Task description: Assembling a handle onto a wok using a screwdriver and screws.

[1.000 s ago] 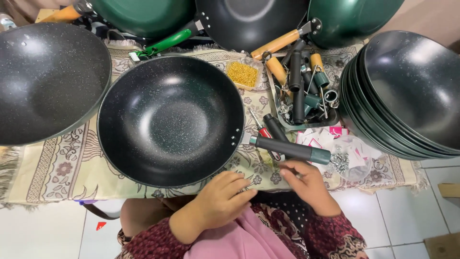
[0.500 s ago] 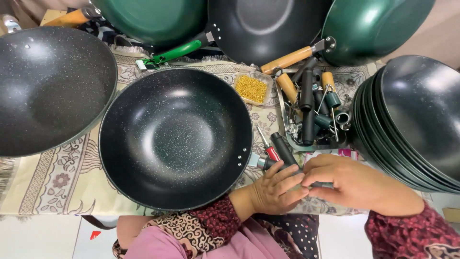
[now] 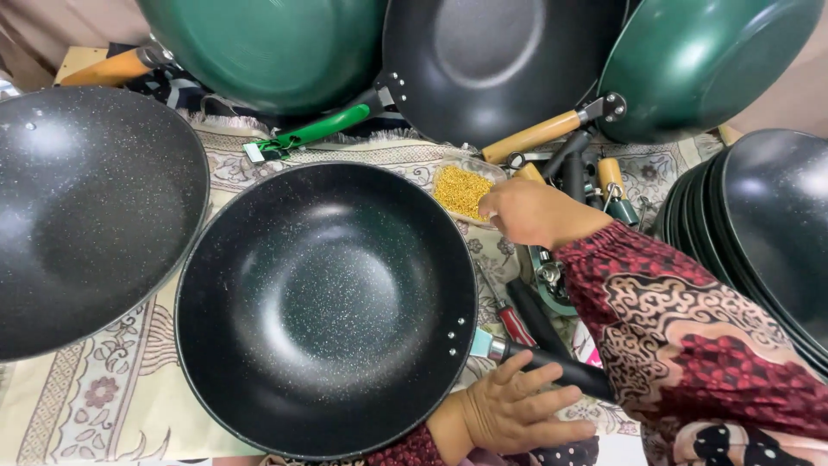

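Observation:
A black speckled wok lies in the middle on a patterned cloth. A black handle with a metal end meets the wok's rim at the lower right. My left hand rests flat on this handle with its fingers spread. My right hand, in a red patterned sleeve, reaches over to a small clear container of yellow bits behind the wok. Its fingertips are at the container's edge and hidden. A red-handled screwdriver lies between the two hands.
Another black wok sits at the left, and a stack of black woks at the right. Green woks and a black one lean at the back. Loose handles and fittings lie right of the container.
My right hand has left the handle near the wok's rim and moved up to the yellow container. My left hand stays by the handle. The view has moved closer.

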